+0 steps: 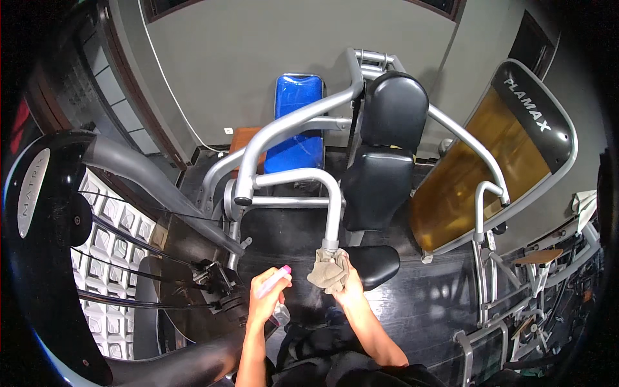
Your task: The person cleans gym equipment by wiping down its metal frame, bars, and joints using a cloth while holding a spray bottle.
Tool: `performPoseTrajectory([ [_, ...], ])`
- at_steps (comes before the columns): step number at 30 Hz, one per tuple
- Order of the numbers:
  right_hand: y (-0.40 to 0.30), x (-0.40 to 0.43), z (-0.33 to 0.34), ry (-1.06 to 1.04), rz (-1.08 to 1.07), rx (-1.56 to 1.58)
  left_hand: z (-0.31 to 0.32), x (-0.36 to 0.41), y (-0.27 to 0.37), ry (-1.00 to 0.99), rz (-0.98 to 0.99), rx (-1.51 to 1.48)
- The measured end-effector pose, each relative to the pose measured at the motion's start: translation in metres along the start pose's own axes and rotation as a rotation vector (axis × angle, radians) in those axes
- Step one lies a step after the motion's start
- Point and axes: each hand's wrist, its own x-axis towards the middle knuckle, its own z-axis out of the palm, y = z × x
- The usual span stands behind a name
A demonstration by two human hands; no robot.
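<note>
My left hand (265, 295) is closed around a spray bottle (273, 283) with a pink nozzle and a clear body, whose lower part shows below the fingers. To its right, my right hand (349, 285) holds a crumpled grey-beige cloth (329, 273) around the lower end of a bent silver handle bar (333, 208). That bar belongs to a seated exercise machine with a black padded backrest (395, 111) and a black seat pad (379, 266), just behind my right hand. The cloth hides the end of the handle and some of my fingers.
At the left stands a black machine column (46, 271) with cables. A blue padded bench (296, 126) is near the back wall. A machine's weight-stack cover (478, 169) rises at the right, with its second handle (479, 208) nearby. More metal equipment (537, 271) stands at the far right.
</note>
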Motion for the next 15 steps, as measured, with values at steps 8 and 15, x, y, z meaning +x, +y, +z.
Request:
performPoseTrajectory([
  [8, 0.003, -0.018, 0.01, 0.136, -0.2, -0.286, -0.002, 0.0, 0.004, 0.031, -0.002, -0.023],
  [15, 0.006, 0.027, -0.028, -0.062, -0.015, 0.112, 0.0, 0.001, 0.005, 0.025, -0.025, 0.007],
])
